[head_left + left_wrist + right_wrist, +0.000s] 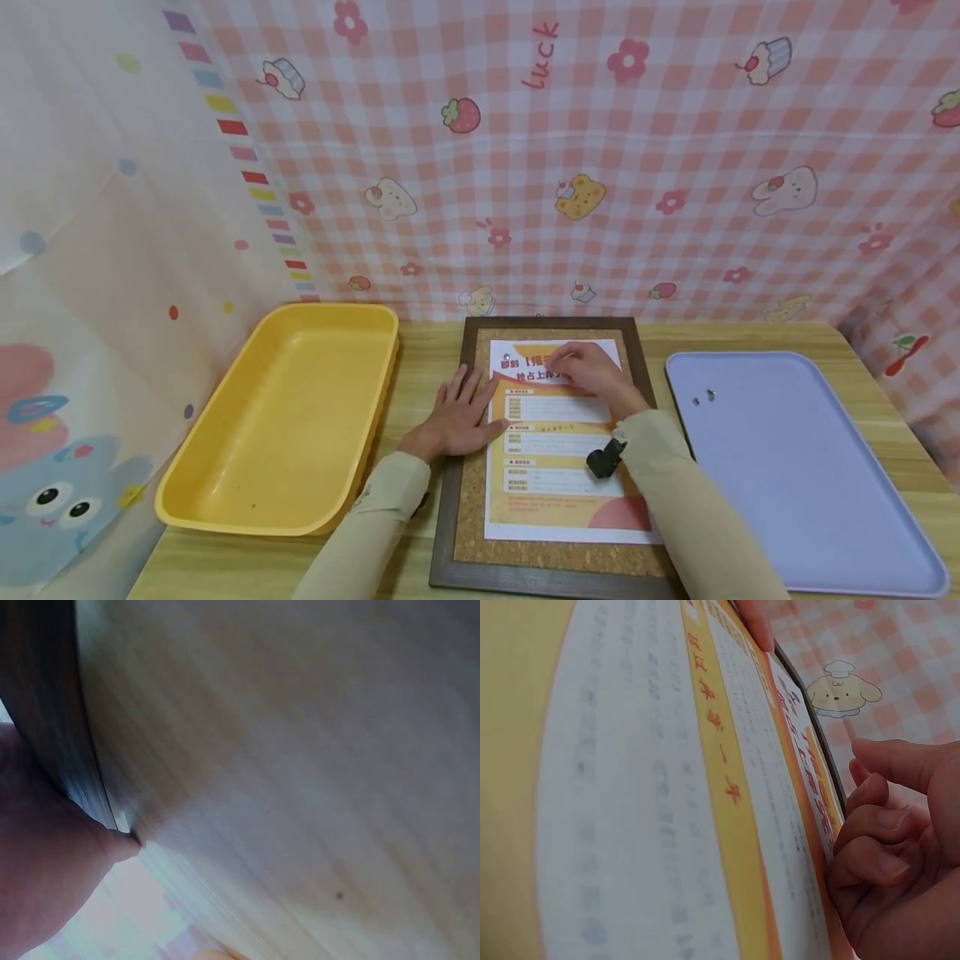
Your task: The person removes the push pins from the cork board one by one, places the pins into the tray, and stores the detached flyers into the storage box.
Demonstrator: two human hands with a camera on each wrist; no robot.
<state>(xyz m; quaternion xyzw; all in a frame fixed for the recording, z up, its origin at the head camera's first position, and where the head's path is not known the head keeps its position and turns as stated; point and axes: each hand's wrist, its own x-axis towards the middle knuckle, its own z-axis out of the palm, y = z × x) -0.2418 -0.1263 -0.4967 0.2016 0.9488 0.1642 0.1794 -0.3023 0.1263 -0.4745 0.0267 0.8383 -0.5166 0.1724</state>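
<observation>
I'd treat the white-and-orange printed paper sheet (555, 450) on the brown-framed cork board (472, 518) as light and easily creased, steadying its edges: left hand (459, 422) spread, right (596, 375) curled, contents hidden.

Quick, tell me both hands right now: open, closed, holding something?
Left hand: open, fingers spread, lying across the board and paper.
Right hand: fingers curled near the paper's top; can't tell whether it holds anything.
</observation>
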